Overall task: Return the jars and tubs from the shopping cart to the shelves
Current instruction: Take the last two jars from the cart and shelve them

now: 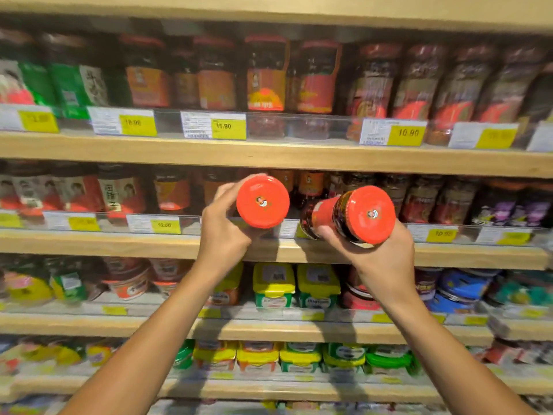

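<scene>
Each of my hands holds a jar with a round red lid turned towards me. My left hand grips the left jar from its left side, the jar's body hidden behind the lid. My right hand cups the right jar from below; its dark contents and red label show behind the lid. Both jars are level with the second wooden shelf from the top, in front of a gap among the jars standing there. The shopping cart is out of view.
The top shelf carries rows of similar red-lidded sauce jars behind a clear rail with yellow price tags. Lower shelves hold yellow-and-green lidded tubs and more tubs below them.
</scene>
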Demonstrator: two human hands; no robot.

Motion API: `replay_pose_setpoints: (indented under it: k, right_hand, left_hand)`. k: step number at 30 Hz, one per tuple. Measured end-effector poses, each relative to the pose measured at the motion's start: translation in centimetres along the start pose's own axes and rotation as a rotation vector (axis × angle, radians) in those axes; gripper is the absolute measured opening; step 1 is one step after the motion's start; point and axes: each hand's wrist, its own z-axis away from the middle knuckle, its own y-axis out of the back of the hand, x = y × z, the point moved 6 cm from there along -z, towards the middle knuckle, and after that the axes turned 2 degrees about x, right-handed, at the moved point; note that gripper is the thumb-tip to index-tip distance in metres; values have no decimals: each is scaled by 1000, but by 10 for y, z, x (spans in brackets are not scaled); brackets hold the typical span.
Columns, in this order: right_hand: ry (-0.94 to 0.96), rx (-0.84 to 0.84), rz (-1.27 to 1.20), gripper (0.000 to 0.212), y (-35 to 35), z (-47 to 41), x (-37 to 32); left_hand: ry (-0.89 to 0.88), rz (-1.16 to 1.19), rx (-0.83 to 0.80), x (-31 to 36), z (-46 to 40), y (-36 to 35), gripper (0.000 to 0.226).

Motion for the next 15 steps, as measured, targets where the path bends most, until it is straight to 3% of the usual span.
replay_pose_setpoints:
  k: [15]
  right_hand:
    - [57, 43, -14, 39, -15, -26, 8]
  left_hand:
    - [39, -94, -107, -12, -21, -12, 58]
